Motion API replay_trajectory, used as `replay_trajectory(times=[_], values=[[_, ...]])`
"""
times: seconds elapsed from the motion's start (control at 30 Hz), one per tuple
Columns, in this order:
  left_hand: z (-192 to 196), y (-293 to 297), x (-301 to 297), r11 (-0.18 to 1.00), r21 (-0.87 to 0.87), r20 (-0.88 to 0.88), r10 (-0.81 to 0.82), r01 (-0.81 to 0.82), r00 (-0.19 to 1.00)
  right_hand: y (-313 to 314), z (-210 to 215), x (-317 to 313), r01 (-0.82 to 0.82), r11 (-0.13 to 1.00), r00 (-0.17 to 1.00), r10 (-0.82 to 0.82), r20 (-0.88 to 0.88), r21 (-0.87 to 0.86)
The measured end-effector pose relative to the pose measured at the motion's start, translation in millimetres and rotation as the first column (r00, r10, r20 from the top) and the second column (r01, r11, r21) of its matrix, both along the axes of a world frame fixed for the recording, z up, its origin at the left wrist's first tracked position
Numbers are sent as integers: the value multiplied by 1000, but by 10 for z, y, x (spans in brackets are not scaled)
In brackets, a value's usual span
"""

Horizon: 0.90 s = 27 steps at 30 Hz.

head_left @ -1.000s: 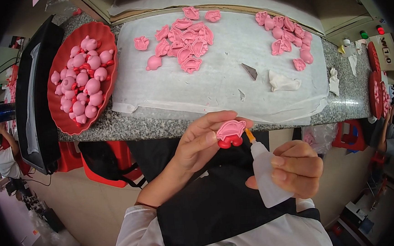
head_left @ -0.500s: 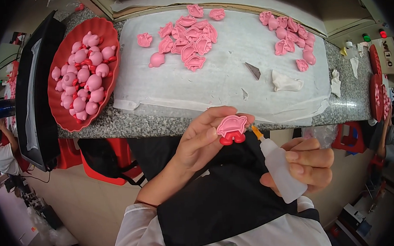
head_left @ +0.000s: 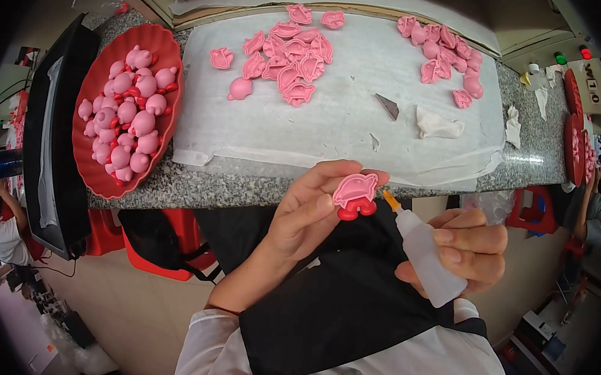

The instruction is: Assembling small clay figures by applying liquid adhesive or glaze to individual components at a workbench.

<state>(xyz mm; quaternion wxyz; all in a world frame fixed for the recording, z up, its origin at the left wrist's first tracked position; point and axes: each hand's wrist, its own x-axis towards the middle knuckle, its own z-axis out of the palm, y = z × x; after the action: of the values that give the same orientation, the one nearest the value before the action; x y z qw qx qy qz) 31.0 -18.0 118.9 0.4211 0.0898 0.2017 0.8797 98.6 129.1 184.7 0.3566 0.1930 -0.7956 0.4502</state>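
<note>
Between the thumb and fingers of my left hand (head_left: 302, 212) is a pink hollow half-shell piece (head_left: 353, 189) with a red two-lobed part (head_left: 357, 208) at its lower edge. The shell's open side faces me. My right hand (head_left: 472, 251) is wrapped round a white squeeze bottle (head_left: 427, 255), held tilted with its orange tip (head_left: 390, 200) up and to the left. That tip sits just right of the pink piece, close to my left fingertips; whether it touches anything I cannot tell. Both hands are in front of the counter's near edge.
White paper (head_left: 351, 114) covers the granite counter. On it lie two groups of pink shell pieces (head_left: 291, 56), a dark triangular blade (head_left: 387, 107) and a crumpled white tissue (head_left: 438, 122). A red scalloped tray (head_left: 170, 120) of pink and red figures stands left, beside a black tray (head_left: 41, 171).
Both hands stay nearly in place. The pink piece has shifted very slightly to the right, and the bottle tip remains beside it.
</note>
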Motion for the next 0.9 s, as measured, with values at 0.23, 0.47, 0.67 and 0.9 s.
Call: replay_trajectory(times=[0.23,0.47,0.67,0.9], values=[[1,5,11,999,-29,-49,22,-24,999,-30,16,-5,12,1000,1000,-12,10,6],[5,8,8,997,-61,-84,38,-43,996,-34,4,-14,-12,1000,1000,12,-19,10],[22,19,6,996,-72,-77,51,-56,996,-58,-6,-31,8,999,998,-10,-66,-42],[12,12,7,997,-63,-66,44,-48,997,-40,-4,-22,-20,998,998,17,-62,-52]])
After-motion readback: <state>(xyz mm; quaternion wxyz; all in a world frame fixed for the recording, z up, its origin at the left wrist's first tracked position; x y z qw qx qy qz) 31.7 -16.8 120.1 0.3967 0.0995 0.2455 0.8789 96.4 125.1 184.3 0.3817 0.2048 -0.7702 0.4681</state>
